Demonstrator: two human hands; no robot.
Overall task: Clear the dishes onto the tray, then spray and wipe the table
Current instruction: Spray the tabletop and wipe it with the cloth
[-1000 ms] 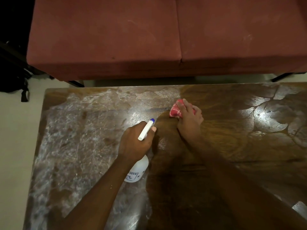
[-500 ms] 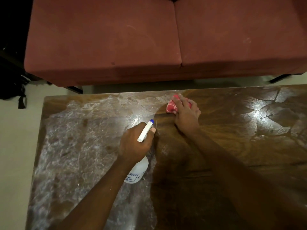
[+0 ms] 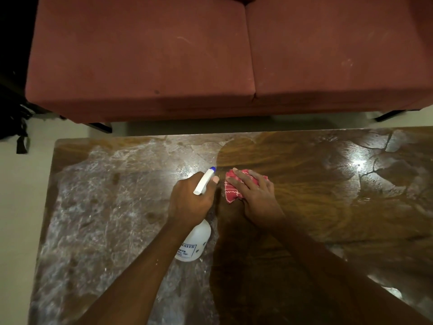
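Note:
A dark wooden table [image 3: 328,195] fills the lower view; its left half is covered in a whitish wet film, its middle looks wiped and dark. My left hand [image 3: 189,202] grips the neck of a white spray bottle [image 3: 194,242] with a blue-tipped nozzle pointing away from me. Just to its right, my right hand [image 3: 255,195] presses a red cloth [image 3: 230,191] with white stitching flat onto the table, fingers spread over it. No dishes or tray are in view.
A maroon sofa [image 3: 210,55] stands just beyond the table's far edge, with a narrow strip of pale floor [image 3: 21,207] between and to the left. A black bag [image 3: 11,123] lies on the floor at the far left.
My right hand drew the red cloth back from the table's far edge toward me, ending beside the spray nozzle. The left hand and bottle stayed put.

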